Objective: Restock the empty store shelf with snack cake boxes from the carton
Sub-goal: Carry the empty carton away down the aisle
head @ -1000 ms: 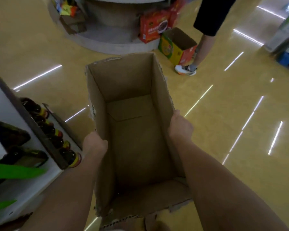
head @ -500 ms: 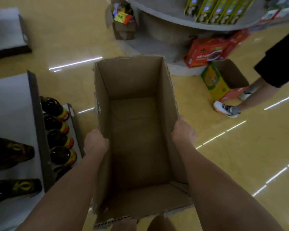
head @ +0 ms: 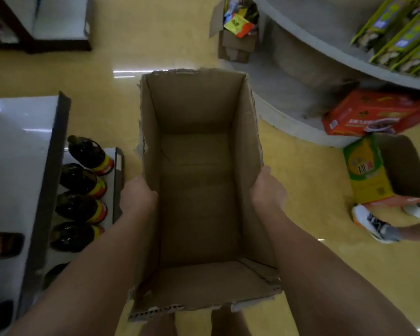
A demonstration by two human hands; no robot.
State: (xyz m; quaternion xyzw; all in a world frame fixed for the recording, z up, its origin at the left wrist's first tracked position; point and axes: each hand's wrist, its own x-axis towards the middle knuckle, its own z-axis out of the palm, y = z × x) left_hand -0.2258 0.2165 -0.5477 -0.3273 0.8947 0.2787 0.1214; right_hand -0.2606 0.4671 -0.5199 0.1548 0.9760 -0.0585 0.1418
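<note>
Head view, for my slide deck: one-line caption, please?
Both hands, left and right, hold an empty cardboard carton above the shop floor.

Fingers hidden behind carton point(head: 199, 166) walls

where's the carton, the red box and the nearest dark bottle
carton point(head: 197, 202), head view, bare inside floor
red box point(head: 364, 115), head view, top face
dark bottle point(head: 73, 236), head view, shoulder, on the left shelf

Both forearms were bare to the bottom edge of view, no sleeves showing. The left hand point(head: 137, 195) and right hand point(head: 268, 187) wore no gloves. Below the carton point(head: 197, 190), bare legs showed.
</note>
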